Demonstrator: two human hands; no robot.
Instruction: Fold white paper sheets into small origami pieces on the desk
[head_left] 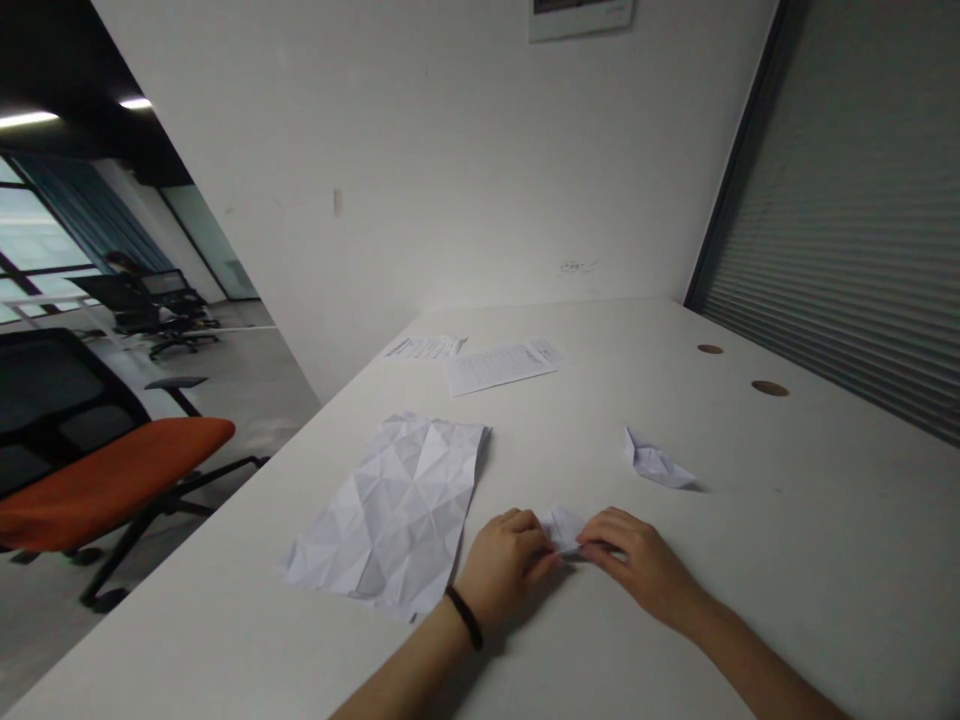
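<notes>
Between my two hands is a small piece of folded white paper [562, 528], low over the white table [750, 560]. My left hand [511, 555], with a dark band at the wrist, pinches its left side. The fingers of my right hand [634, 555] are closed on its right edge. My fingers cover part of the folded paper, so its full shape is hidden. Beyond my right hand lies a folded paper boat [658, 466], tilted on the tabletop. Left of my hands a large creased sheet of paper [401, 510] lies spread out, covered in fold lines.
Printed sheets [502, 368] lie farther back, near the white wall [465, 150]. Two round cable holes [770, 388] are cut at the table's right side, beside a window with blinds [847, 250]. An orange-seated office chair [112, 480] stands left of the table.
</notes>
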